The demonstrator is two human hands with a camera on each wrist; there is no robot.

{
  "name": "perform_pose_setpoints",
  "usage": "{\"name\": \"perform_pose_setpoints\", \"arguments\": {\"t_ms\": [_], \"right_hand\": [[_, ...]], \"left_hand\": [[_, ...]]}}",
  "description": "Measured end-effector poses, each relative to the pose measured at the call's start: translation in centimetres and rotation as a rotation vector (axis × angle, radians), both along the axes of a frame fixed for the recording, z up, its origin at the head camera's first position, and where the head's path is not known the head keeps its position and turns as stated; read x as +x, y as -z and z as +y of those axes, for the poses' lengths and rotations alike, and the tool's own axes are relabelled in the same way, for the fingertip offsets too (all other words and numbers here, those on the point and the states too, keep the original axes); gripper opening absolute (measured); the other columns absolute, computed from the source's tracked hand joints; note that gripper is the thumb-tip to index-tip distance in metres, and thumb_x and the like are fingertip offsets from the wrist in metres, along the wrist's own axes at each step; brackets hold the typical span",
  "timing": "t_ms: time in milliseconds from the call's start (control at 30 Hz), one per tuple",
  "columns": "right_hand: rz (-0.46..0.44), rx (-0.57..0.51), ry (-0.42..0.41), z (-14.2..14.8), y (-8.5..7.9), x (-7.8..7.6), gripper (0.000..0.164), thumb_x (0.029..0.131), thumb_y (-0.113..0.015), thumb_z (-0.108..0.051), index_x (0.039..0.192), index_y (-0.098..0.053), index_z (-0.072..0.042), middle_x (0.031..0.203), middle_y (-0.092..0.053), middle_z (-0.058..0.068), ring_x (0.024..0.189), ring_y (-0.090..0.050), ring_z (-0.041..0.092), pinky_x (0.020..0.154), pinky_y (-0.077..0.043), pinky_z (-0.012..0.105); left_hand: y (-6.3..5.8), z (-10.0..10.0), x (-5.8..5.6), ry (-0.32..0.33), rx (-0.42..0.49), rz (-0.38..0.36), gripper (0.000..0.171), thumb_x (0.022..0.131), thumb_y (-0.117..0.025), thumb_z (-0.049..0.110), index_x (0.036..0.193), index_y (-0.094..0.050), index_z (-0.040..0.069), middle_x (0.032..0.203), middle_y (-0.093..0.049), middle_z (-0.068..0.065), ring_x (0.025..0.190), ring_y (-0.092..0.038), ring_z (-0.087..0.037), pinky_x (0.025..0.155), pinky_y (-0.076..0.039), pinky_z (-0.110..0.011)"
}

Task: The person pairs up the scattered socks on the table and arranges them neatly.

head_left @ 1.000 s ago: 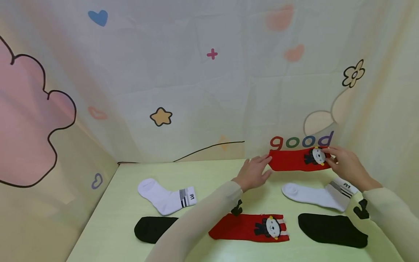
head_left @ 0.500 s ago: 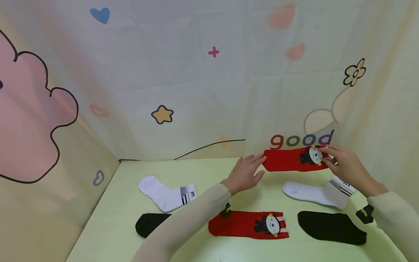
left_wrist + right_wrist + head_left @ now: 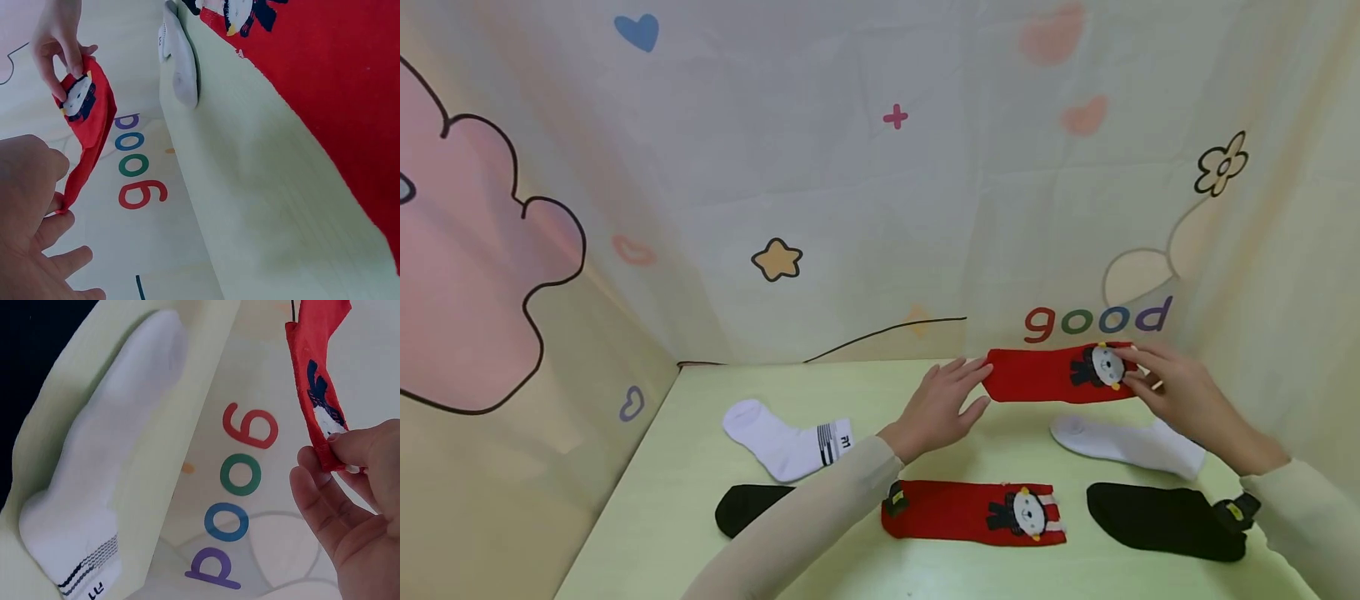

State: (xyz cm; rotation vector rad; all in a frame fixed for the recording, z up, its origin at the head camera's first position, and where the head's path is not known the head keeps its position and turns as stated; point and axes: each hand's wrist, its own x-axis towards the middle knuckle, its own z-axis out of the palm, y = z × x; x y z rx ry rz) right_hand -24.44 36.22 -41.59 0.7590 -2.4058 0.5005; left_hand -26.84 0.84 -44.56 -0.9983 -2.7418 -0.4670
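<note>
A red sock (image 3: 1037,375) with a white-faced bear figure is stretched sideways above the far part of the table. My right hand (image 3: 1187,396) pinches its cuff end, thumb on the bear's side, as the right wrist view also shows. At the other end, my left hand (image 3: 936,410) holds the sock's edge at the fingertips; in the left wrist view that edge lies between fingers of the left hand (image 3: 31,206). Below on the table lies a matching red sock (image 3: 955,510). Under the held sock is a white sock (image 3: 1127,446), its striped cuff hidden by my right hand in the head view.
Another white sock (image 3: 782,446) with a striped cuff lies at the left. A black sock (image 3: 748,507) beneath it is partly covered by my left sleeve (image 3: 797,517). At the right lies another black sock (image 3: 1157,518). A printed curtain (image 3: 865,208) hangs behind the table (image 3: 647,500).
Both hands have moved left with the red sock stretched between them, and it now sits slightly lower in view, under the word "good". The socks on the table stay where they were.
</note>
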Motion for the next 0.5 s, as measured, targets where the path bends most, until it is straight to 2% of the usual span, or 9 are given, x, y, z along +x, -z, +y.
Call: {"name": "perform_pose_setpoints", "arguments": {"t_ms": [233, 500], "right_hand": [[0.006, -0.012, -0.010, -1.3, 0.0, 0.8, 0.051, 0.072, -0.085, 0.012, 0.119, -0.069, 0.007, 0.111, -0.068, 0.022, 0.070, -0.068, 0.023, 0.058, -0.055, 0.019], [0.016, -0.031, -0.029, -2.5, 0.1, 1.8, 0.053, 0.071, -0.085, 0.012, 0.121, -0.069, 0.005, 0.109, -0.066, 0.015, 0.072, -0.066, 0.019, 0.065, -0.049, 0.007]], "left_hand": [[0.2, -1.7, 0.9, 0.001, 0.054, 0.014, 0.058, 0.104, -0.060, 0.037, 0.157, -0.044, 0.020, 0.162, -0.041, 0.002, 0.148, -0.038, -0.024, 0.120, -0.029, -0.051], [0.9, -3.2, 1.7, 0.000, 0.147, 0.060, 0.052, 0.104, -0.060, 0.035, 0.152, -0.051, 0.018, 0.156, -0.050, 0.000, 0.144, -0.045, -0.024, 0.119, -0.032, -0.050]]}}
